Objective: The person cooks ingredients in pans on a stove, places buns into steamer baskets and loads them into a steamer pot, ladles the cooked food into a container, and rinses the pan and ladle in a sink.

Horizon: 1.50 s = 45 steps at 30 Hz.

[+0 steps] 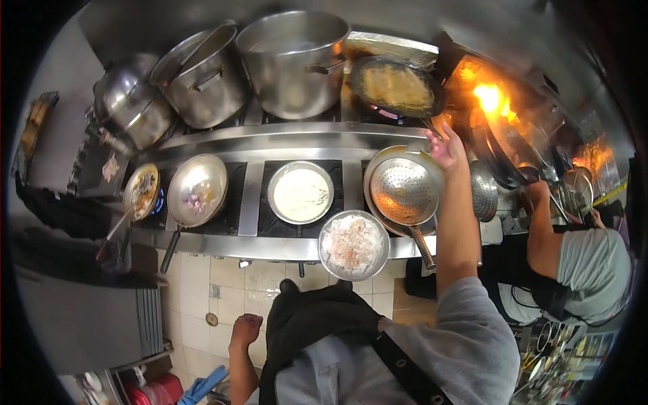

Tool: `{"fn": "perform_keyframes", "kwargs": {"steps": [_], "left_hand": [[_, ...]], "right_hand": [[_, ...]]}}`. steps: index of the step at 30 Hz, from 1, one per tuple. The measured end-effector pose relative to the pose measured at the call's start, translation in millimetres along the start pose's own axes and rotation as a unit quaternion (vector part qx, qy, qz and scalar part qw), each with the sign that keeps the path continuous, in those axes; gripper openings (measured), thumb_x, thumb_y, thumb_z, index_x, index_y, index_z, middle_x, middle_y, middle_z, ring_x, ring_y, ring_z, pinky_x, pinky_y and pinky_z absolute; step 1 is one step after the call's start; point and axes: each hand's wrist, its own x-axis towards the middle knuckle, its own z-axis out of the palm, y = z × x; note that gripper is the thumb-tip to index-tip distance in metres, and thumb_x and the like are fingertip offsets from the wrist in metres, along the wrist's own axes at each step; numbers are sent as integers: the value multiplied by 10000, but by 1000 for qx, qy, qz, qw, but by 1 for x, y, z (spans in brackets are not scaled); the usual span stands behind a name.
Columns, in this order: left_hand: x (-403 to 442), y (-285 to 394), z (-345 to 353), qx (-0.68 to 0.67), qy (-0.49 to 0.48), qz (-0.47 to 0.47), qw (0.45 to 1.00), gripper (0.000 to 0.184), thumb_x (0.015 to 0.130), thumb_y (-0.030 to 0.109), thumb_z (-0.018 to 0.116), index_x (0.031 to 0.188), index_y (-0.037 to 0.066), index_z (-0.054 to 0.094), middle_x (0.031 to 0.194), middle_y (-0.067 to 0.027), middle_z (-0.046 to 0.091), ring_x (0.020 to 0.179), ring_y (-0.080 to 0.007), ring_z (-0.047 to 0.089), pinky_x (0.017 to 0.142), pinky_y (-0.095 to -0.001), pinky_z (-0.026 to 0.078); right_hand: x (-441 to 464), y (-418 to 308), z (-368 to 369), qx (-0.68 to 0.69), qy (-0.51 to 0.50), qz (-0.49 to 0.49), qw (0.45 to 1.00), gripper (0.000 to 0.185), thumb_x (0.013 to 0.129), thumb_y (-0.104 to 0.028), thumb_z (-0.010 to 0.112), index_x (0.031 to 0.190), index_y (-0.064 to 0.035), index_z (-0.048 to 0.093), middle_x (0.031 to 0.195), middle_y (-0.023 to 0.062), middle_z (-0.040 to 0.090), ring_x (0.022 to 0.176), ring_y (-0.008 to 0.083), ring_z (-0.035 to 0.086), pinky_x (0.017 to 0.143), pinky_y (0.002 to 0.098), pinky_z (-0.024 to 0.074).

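Observation:
My right hand [445, 147] reaches out over the stove with its fingers apart, just below the handle of a dark frying pan [396, 88] on the back burner. Golden food in bubbling oil fills that pan. Beneath my right forearm rests a perforated metal strainer [405, 189] set over a wider pan. My left hand [248, 329] hangs low at my side, fingers curled in, with nothing visible in it. Close to my body, a metal bowl [354, 244] of white flour with brownish patches sits at the stove's front edge. Behind it stands a pan of creamy white liquid [300, 192].
Tall flames [493, 101] rise at the back right, where a co-worker [574, 263] handles pans. Large stockpots [293, 74] line the back. On the left are a pan with chopped onion [197, 191] and a smaller pan [142, 192] over a blue flame.

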Motion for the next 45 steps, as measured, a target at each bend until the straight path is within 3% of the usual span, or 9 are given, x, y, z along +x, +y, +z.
{"fn": "perform_keyframes", "kwargs": {"steps": [3,4,11,14,23,25,34,37,45], "left_hand": [[-16,-13,9,-13,-11,-41,999,327,853,312,565,867,15,700,891,-219,667,861,-379,639,779,-448,509],[-4,-61,27,172,-32,177,968,346,867,320,517,840,25,695,895,-220,662,855,-391,630,774,-475,498],[-34,-69,-2,-6,-23,-51,998,399,870,374,519,829,5,664,876,-247,635,888,-422,598,777,-493,470],[-29,-111,-13,-112,25,-92,989,399,867,381,531,821,8,666,886,-241,640,893,-410,606,778,-478,471],[-27,-373,-15,-179,6,-43,983,309,852,260,533,765,-25,612,690,-111,635,600,-222,618,556,-383,488],[-27,-475,23,279,56,95,954,222,870,247,547,770,54,586,721,-130,636,643,-265,622,498,-389,475],[-43,-576,-14,-225,-42,-252,940,172,880,219,534,826,69,597,751,-128,637,644,-272,620,475,-386,466],[-5,-584,-24,-547,67,-283,785,158,884,210,530,845,74,601,761,-128,637,645,-275,619,467,-385,463],[43,-445,-129,-401,66,-254,877,228,840,209,543,963,35,622,754,-72,656,610,-154,622,473,-308,467]], "right_hand": [[-34,27,10,-20,-26,7,999,409,910,-402,576,1049,-19,546,836,110,667,571,105,592,474,179,480],[-54,42,18,-53,-48,-12,997,413,919,-392,564,1082,-13,543,832,107,669,565,107,598,467,172,482],[-168,174,113,-279,-203,-1,939,338,947,-308,522,1039,8,599,738,105,667,475,94,551,392,197,423],[-195,248,151,-490,-189,11,851,301,942,-258,515,757,-37,600,603,85,622,414,106,510,397,218,405],[-282,505,220,-685,-451,214,532,498,866,-369,571,1211,-15,511,961,135,646,790,234,640,701,362,505],[-290,529,204,-715,-434,110,537,479,869,-382,565,1164,-5,543,948,158,649,796,275,641,712,373,500],[-318,501,197,-741,-230,78,626,462,868,-348,493,597,14,589,572,163,598,620,348,613,656,429,473],[-310,511,189,-732,-317,25,603,256,878,-292,569,857,-39,601,697,82,637,616,169,628,570,329,498],[-282,549,260,-728,-292,113,610,336,879,-310,591,966,14,600,794,109,656,620,167,651,560,299,500]]}}
